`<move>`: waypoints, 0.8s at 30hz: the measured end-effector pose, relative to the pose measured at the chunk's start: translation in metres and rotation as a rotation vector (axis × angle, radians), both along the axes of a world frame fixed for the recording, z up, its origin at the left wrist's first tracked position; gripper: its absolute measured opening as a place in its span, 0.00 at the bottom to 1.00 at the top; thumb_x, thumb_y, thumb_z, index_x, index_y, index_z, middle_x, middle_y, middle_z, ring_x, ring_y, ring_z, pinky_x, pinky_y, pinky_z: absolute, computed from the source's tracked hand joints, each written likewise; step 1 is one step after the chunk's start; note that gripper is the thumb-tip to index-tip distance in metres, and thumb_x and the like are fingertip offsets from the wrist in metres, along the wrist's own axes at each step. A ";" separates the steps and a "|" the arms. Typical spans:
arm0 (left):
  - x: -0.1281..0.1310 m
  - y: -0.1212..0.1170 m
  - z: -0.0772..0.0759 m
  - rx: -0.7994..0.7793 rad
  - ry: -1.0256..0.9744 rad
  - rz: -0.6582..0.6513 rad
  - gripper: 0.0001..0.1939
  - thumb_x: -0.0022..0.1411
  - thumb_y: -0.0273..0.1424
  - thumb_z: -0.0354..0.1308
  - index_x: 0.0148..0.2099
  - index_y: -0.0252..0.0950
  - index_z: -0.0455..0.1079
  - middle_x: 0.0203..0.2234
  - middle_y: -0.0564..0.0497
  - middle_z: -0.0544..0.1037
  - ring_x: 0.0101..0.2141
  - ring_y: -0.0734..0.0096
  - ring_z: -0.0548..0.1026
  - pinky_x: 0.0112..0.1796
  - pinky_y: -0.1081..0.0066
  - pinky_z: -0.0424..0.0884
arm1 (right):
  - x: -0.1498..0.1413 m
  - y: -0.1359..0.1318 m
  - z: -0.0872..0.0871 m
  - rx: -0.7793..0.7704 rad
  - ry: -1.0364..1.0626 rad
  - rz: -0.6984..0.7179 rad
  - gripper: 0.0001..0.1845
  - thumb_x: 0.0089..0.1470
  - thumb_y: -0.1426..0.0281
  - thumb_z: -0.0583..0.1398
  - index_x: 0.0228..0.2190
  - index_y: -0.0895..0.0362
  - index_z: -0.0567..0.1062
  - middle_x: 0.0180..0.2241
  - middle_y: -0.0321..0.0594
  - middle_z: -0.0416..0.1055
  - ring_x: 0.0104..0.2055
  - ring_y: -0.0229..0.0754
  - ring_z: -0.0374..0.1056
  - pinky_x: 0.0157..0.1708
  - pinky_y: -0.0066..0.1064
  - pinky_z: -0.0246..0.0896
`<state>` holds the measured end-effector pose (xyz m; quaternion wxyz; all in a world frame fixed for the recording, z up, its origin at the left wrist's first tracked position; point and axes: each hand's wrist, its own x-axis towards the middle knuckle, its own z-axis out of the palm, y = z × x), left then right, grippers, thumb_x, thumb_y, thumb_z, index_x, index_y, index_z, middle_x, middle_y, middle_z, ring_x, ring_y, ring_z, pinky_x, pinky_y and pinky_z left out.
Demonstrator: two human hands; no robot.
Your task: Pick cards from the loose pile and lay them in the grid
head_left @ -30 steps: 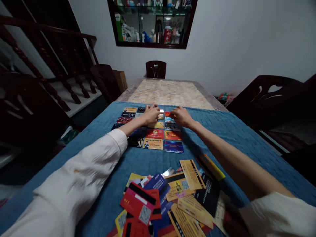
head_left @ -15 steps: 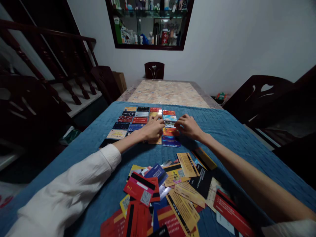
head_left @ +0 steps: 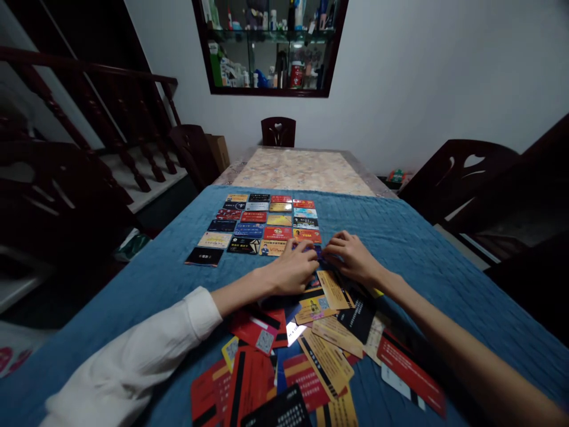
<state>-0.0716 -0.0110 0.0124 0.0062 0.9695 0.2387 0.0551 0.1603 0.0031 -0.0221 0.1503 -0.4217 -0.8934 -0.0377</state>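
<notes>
My left hand [head_left: 293, 267] is bent over a blue card [head_left: 313, 251] at the near end of the right column, its fingertips on the card. At that card's right edge, the curled fingers of my right hand [head_left: 347, 256] press in from the other side. My fingers cover most of the blue card. Above it lie an orange card [head_left: 306, 236] and a black-and-white card [head_left: 306, 223]. A gold VIP card [head_left: 272, 248] and a red card [head_left: 278, 232] sit to the left, in the neighbouring column. Below my hands spreads a loose heap of cards, including a tan card [head_left: 334, 290].
Rows of face-up cards, with a black card [head_left: 204, 256] at the near left, lie on the blue cloth [head_left: 173, 296]. Red cards [head_left: 249, 385] and a dark card [head_left: 282, 409] top the heap near me. Dark chairs [head_left: 457, 172] flank the table.
Both hands have moved nearer to me, from the middle of the right column to the blue card at its near end. The red and gold cards my left hand covered now show.
</notes>
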 end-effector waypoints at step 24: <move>0.012 -0.040 -0.011 -0.054 -0.049 -0.007 0.11 0.67 0.34 0.54 0.43 0.31 0.73 0.46 0.40 0.76 0.61 0.44 0.60 0.55 0.45 0.58 | 0.008 -0.067 -0.007 -0.140 -0.019 -0.071 0.29 0.55 0.79 0.54 0.55 0.47 0.74 0.51 0.47 0.74 0.53 0.54 0.59 0.47 0.49 0.55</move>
